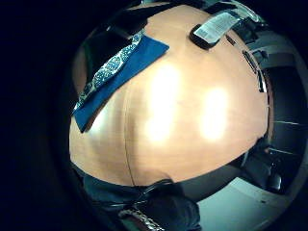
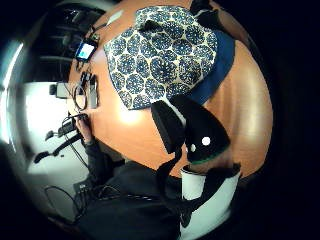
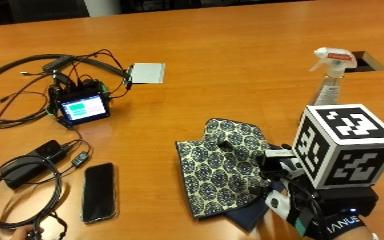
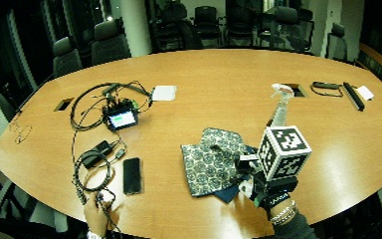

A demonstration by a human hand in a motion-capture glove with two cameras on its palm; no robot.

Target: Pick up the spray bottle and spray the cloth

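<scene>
- Outside view: the grip [image 3: 292, 197], the gloved right hand, sits at the near edge of the worktop [image 3: 232, 60], its fingers reaching over the near right corner of the cloth [image 3: 225, 160].
- The fingers are mostly hidden, so whether they are straight, curled or pinching the cloth cannot be told; the thumb-side palm view shows one black finger [image 2: 197, 125] stretched out toward the cloth, not clearly touching it.
- The cloth lies just ahead and left of the grip: a crumpled patterned piece on top of a plain blue layer that peeks out nearest the hand.
- The bottle [image 3: 330, 75] stands upright beyond the grip, well apart from it and from the cloth, white trigger head on top, untouched.
- A phone [image 3: 99, 191] lies face down left of the cloth.
- Farther left sit cables [image 3: 19, 175] and a small lit screen [image 3: 82, 107].
- A white pad [image 3: 147, 73] lies beyond the screen.
</scene>
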